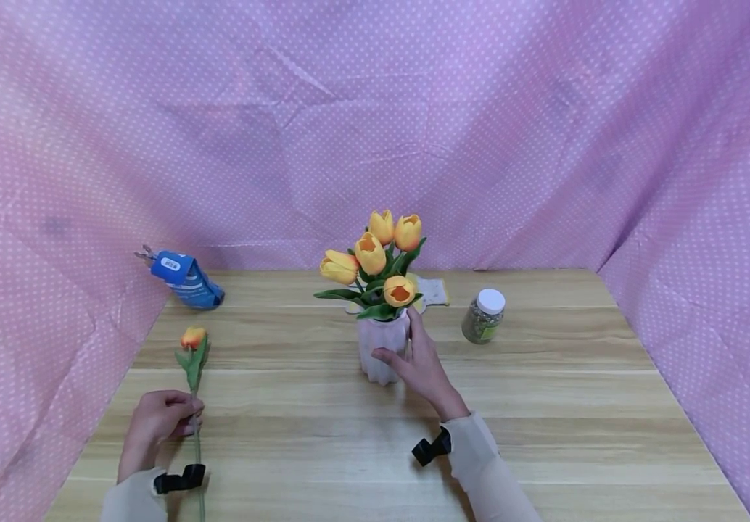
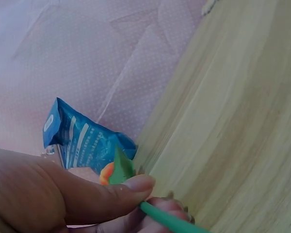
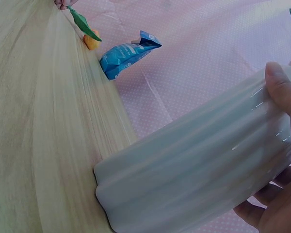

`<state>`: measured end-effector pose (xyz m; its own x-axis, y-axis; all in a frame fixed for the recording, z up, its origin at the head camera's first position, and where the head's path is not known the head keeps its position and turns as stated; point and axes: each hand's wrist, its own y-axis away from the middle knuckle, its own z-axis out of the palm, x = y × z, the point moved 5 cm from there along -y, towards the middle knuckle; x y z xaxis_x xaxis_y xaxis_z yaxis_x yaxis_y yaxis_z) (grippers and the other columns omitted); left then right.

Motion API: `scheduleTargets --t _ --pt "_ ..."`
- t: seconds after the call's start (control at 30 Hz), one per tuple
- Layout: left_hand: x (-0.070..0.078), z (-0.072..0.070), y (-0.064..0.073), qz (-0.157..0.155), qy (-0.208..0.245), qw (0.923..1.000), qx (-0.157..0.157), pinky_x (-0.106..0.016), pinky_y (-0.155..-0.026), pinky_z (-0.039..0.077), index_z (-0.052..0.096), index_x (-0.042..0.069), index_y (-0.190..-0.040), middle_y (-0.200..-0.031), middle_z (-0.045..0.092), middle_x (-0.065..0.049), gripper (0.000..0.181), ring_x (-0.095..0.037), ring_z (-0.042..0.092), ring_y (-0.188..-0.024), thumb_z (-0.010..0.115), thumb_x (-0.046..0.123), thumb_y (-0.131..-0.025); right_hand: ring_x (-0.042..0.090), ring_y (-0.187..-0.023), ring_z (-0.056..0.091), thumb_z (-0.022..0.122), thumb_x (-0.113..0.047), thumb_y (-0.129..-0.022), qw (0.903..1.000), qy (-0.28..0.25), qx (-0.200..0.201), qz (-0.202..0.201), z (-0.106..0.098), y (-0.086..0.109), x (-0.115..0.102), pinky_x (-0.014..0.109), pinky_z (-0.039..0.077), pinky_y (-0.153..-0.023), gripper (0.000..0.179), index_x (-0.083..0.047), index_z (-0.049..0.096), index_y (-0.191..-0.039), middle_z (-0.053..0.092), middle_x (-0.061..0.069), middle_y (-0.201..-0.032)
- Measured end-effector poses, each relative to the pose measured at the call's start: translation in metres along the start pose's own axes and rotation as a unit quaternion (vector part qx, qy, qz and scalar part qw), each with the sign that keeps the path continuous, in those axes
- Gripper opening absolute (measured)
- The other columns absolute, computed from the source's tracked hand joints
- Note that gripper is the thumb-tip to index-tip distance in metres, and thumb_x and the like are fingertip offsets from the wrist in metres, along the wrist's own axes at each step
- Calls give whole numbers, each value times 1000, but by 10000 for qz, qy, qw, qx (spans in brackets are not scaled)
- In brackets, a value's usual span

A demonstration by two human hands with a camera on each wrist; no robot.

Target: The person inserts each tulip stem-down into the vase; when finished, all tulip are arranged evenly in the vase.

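A white ribbed vase stands on the wooden table, filled with several yellow-orange tulips with green leaves. My right hand grips the vase's upper part from the right, thumb across its front; the right wrist view shows the thumb and fingers on either side of the vase. At the left, my left hand pinches the green stem of a single orange tulip between thumb and fingers. In the left wrist view the thumb presses on the stem, and the bloom is partly hidden behind a leaf.
A blue packet with a clip at its top stands at the table's back left. Right of the vase is a clear jar with a white lid. Behind the vase lies a flat white-and-yellow cloth. Pink dotted fabric hangs around the table.
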<state>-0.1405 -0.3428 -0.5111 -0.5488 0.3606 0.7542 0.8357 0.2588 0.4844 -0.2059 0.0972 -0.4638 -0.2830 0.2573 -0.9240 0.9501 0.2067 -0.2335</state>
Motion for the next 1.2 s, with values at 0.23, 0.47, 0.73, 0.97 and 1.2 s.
scheduleTargets --t 0.23,0.47,0.73,0.97,1.2 --pt "-5 0 -3 -75 1100 9937 -211 -26 -67 64 50 -22 -125 -76 73 2 35 -11 72 -70 58 -3 -97 29 -147 40 73 -53 -87 10000 -19 -6 -87 0 0 -1 60 32 -122 90 -39 17 -156 39 5 -160" --pt "-11 7 -2 -182 2527 9664 -438 -28 -73 65 66 8 -93 -77 74 4 16 -12 74 -74 57 -3 -98 29 -147 41 74 -52 -87 10000 -50 -10 -62 0 0 0 60 32 -121 90 -40 18 -156 39 5 -160" --pt "-12 15 -3 269 3977 9151 -612 -28 -72 65 68 13 -80 -77 74 0 32 -13 74 -76 53 -8 -98 28 -145 42 74 -50 -87 10000 -13 6 -80 0 -1 0 59 33 -121 89 -40 18 -156 41 4 -158" --pt "-11 23 -2 462 4670 8815 -526 -31 -70 65 67 11 -79 -77 76 -5 30 -17 76 -76 53 -9 -97 29 -146 41 73 -54 -86 10000 15 3 -84 0 0 -1 60 32 -122 90 -38 18 -156 40 5 -159" --pt "0 37 0 880 5183 8446 -1012 -34 -74 66 63 7 -85 -85 76 -8 29 -19 76 -83 45 -10 -100 30 -146 41 74 -53 -86 10000 15 41 -84 0 1 -1 60 32 -122 91 -36 19 -157 40 6 -159"
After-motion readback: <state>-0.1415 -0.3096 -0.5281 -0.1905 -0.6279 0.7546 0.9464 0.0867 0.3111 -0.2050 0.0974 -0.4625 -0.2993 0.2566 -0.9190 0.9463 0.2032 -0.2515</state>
